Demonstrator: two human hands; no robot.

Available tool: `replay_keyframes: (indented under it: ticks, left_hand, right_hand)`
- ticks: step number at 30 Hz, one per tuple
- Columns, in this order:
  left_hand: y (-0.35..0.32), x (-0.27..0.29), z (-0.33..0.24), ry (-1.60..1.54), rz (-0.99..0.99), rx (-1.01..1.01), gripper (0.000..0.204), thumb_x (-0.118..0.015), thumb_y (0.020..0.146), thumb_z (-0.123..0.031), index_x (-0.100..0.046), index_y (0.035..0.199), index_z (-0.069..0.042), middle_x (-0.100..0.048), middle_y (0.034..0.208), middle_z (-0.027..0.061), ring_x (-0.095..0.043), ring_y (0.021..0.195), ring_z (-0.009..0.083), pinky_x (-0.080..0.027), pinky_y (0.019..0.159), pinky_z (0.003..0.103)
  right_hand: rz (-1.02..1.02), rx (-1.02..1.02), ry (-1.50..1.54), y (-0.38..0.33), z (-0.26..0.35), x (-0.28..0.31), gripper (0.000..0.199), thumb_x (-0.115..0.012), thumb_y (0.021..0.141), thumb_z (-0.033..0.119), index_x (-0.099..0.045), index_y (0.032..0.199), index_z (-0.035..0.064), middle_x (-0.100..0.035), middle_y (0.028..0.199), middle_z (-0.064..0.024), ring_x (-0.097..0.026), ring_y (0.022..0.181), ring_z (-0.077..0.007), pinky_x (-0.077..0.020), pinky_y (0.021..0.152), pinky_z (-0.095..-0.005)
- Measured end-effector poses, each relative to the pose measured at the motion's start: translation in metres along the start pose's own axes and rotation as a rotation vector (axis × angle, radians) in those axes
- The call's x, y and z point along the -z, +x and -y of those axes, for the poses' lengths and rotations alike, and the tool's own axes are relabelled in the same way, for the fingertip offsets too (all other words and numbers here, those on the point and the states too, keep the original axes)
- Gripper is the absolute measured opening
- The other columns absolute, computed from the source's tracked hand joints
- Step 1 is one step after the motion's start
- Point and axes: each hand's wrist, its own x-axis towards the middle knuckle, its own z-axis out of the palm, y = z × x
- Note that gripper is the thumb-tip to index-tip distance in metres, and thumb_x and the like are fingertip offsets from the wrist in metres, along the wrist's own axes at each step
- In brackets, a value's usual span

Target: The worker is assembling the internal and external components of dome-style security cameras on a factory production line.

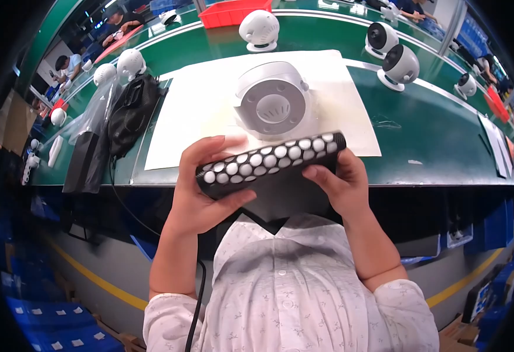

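Observation:
Both my hands hold a black grille with a honeycomb of round holes, seen edge-on and tilted up to the right. My left hand grips its left end with the thumb on top. My right hand supports its right end from below. Just behind the grille, a round white fan body lies face up on a white mat on the green workbench.
A black bag and a clear plastic bag lie at the left of the mat, with a black cable hanging over the bench edge. Several finished white fans stand further back, near a red bin. Other people work at the far benches.

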Motion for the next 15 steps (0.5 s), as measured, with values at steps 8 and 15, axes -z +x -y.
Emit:
replay_keyframes:
  ticks: [8,15]
  left_hand:
    - [-0.011,0.011,0.011,-0.108,-0.117,0.118,0.019,-0.067,0.067,0.005,-0.053,0.078,-0.001,-0.054,0.068,0.0006,-0.049,0.061,0.0051,-0.039,0.055,0.017]
    - [0.001,-0.002,0.014,-0.292,-0.050,0.334,0.029,-0.070,0.063,0.005,-0.052,0.085,-0.001,-0.055,0.075,0.0026,-0.052,0.070,0.0078,-0.042,0.060,0.019]
  right_hand:
    - [-0.098,0.045,0.255,0.014,0.007,-0.004,0.046,-0.069,0.064,-0.001,-0.050,0.106,0.0014,-0.052,0.101,-0.0056,-0.050,0.090,-0.0119,-0.0415,0.078,-0.0265]
    - [0.101,-0.068,0.170,0.014,-0.001,0.003,0.031,-0.063,0.068,-0.007,-0.049,0.093,0.0030,-0.047,0.090,-0.0024,-0.049,0.081,-0.0087,-0.0413,0.070,-0.0196]
